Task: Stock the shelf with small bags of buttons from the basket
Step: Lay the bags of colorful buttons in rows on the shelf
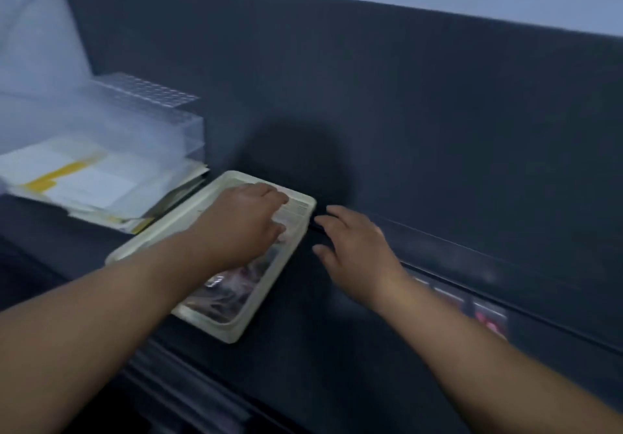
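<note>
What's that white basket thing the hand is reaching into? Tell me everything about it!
The basket is a shallow, cream-coloured rectangular tray with rounded corners, plastic by its look. It lies flat and skewed on the dark shelf, beside a stack of papers. Clear bags of pinkish bits lie in it. The left hand reaches in, fingers on a white-labelled bag.

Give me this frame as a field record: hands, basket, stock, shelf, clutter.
left hand: reaching into the basket, fingers on the bags at its far end; grip lost in blur
right hand: open, fingers spread, just right of the basket, holding nothing
basket: cream, shallow, sitting angled on the shelf
bags: clear, lying flat in the basket; contents blurred
shelf: dark
clear trays: stacked, left of the basket
papers: white and yellow, at the trays' base
labels: shelf edge, right; unreadable
</note>
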`<state>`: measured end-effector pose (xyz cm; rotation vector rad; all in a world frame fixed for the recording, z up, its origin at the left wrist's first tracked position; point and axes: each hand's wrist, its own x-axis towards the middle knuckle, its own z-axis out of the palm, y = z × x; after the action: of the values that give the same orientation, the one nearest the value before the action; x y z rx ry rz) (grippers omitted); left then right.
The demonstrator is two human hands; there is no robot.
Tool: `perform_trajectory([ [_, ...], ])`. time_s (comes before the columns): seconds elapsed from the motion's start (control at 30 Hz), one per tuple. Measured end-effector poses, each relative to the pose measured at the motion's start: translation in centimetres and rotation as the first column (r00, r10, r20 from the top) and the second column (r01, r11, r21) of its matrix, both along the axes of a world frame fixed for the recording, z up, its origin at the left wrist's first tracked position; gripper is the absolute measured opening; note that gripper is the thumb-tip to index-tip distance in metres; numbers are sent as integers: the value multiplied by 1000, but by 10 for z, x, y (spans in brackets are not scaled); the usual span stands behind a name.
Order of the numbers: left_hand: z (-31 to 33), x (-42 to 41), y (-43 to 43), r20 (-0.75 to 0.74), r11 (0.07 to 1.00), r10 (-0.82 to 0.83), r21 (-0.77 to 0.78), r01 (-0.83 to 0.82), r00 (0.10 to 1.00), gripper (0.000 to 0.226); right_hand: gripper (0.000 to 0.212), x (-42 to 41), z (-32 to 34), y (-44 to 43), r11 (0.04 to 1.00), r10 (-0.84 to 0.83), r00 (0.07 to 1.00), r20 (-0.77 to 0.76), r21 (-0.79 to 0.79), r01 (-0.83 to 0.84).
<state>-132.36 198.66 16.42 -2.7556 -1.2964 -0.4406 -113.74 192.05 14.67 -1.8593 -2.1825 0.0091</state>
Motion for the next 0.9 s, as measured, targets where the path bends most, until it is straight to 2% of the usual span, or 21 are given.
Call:
perform_trajectory([
  [0.13,-5,-77,9,-14,977,207,-51,-207,978,52,47,-52,1,31,988,154,988,-17,-26,-154],
  [0.27,-19,-128,13,-39,941,313,-122,-316,949,52,47,-95,-1,55,955,264,964,-43,-129,-267],
  [0.4,-33,-141,15,32,935,308,-192,-297,951,45,47,-123,-6,70,926,300,950,-83,-213,-311],
  [0.53,-48,-145,18,155,948,284,-195,-253,946,36,52,-141,-12,78,885,323,937,-132,-309,-349],
  [0.63,-51,-145,19,193,950,283,-192,-246,940,33,55,-148,-15,89,870,295,946,-135,-371,-324],
  [0.73,-54,-145,20,238,958,265,-178,-227,934,39,61,-155,-20,97,794,208,932,-298,-505,-338],
  [0.8,-55,-147,19,285,957,273,-173,-231,919,48,64,-161,-27,98,758,207,905,-373,-523,-389],
  [0.9,-59,-149,20,329,956,277,-187,-225,903,45,60,-169,-39,98,808,293,924,-246,-453,-377],
])
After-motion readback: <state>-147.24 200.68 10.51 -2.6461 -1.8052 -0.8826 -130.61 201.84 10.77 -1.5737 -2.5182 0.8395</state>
